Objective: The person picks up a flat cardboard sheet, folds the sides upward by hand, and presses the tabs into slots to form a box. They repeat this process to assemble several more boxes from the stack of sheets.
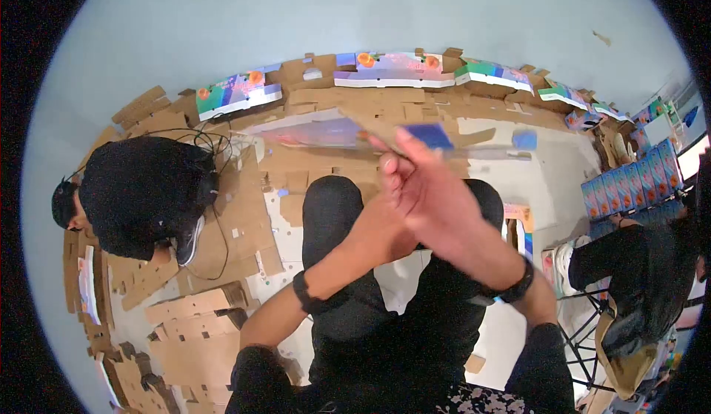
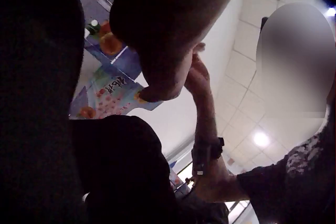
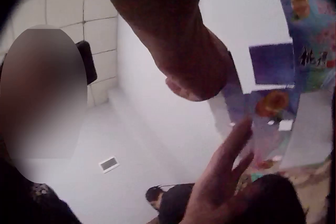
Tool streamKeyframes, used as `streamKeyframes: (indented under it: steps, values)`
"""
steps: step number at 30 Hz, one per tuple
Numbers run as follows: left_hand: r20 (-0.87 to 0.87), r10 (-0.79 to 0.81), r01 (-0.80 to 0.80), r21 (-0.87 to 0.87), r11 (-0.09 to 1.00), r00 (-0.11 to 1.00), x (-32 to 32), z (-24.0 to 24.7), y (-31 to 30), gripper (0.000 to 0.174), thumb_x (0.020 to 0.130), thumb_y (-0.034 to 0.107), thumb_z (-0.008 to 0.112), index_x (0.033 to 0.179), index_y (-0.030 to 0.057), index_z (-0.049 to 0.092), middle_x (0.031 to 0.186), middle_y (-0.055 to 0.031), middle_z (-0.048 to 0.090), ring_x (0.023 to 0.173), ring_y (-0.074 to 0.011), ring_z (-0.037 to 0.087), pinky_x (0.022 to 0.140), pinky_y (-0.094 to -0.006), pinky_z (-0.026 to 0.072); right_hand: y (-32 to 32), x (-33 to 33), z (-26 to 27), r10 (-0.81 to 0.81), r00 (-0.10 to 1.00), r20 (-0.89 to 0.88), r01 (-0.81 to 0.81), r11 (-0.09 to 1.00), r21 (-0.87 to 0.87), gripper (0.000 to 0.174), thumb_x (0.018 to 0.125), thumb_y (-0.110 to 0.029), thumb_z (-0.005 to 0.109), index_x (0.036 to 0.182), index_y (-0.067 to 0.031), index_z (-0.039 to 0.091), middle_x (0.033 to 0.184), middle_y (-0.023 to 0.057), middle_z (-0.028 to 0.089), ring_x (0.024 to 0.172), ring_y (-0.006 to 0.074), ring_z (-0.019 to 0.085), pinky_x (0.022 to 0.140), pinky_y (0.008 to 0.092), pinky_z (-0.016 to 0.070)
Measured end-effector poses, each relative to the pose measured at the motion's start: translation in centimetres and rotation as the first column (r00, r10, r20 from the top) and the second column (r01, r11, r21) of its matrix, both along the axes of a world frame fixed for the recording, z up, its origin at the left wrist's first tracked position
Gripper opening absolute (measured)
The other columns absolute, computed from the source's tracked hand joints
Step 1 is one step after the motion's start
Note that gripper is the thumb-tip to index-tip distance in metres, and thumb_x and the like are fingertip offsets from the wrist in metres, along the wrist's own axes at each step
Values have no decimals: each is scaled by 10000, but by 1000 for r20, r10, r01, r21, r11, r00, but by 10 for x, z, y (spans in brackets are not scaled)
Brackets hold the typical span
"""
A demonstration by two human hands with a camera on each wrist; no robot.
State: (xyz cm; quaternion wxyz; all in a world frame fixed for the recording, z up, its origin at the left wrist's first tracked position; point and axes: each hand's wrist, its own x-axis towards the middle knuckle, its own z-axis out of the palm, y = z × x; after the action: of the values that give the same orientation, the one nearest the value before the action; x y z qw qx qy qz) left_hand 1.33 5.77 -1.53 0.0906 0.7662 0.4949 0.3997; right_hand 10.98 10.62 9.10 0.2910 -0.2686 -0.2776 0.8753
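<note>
A flat printed cardboard box blank (image 1: 315,129), blue and purple with peach pictures, is held up in front of the knees, blurred in the head view. My right hand (image 1: 448,199) grips its near edge, fingers bent at the board. Crossing beneath the right hand is my left hand (image 1: 385,229), its fingers largely hidden there in the head view. In the right wrist view the left hand (image 3: 218,182) has its fingers extended, their tips overlapping the printed face (image 3: 273,103). The left wrist view shows the board's peach print (image 2: 110,87) beyond the hands.
Flattened cardboard (image 1: 311,103) covers the floor toward the wall, with printed blanks (image 1: 241,95) leaning along it. A crouching person (image 1: 148,192) is at the left, beside black cables (image 1: 215,136). Another seated person (image 1: 637,273) and a row of printed boxes (image 1: 633,184) are at the right.
</note>
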Motion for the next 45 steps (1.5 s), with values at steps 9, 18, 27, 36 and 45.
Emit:
streamKeyframes:
  steps: [9,18,27,36,45]
  values:
    - [78,262,-272,214,938,962,42,13,10,965,713,192,885,1545,128,401,1633,-311,182,1511,-512,217,1221,-570,245,-100,-31,-30,-16,989,-150,36,990,134,291,1059,-294,612,912,-49,666,859,40,638,777,121,569,717,272,453]
    - [37,403,-404,138,904,914,19,-30,0,600,804,191,829,1348,88,601,1538,-224,436,1383,-467,433,1124,-546,377,-168,-24,-64,167,984,66,-179,940,291,419,1069,-320,593,826,12,676,775,23,657,736,88,583,695,268,467]
    - [329,204,-190,-73,979,922,-17,-76,-81,347,743,-87,685,1061,51,700,1372,-113,627,1275,-381,577,1069,-456,487,-110,77,-164,253,804,538,-570,587,575,383,971,-206,733,1320,-79,636,1132,81,714,1042,189,659,951,377,530]
    - [410,43,-17,-66,998,911,-54,-101,-137,302,733,43,821,1002,48,684,1352,-157,657,1211,-371,627,1019,-442,523,-35,172,-238,-608,594,527,326,781,533,363,1083,-281,520,1331,-22,578,1247,84,647,1105,174,654,937,350,552]
    - [459,-54,117,-112,987,887,-67,-121,-160,392,770,73,853,1106,47,652,1342,-210,648,1198,-386,635,1015,-476,518,-76,135,-207,-309,824,476,250,951,184,488,1069,-208,505,1479,54,477,1423,112,579,1300,194,569,1074,326,467]
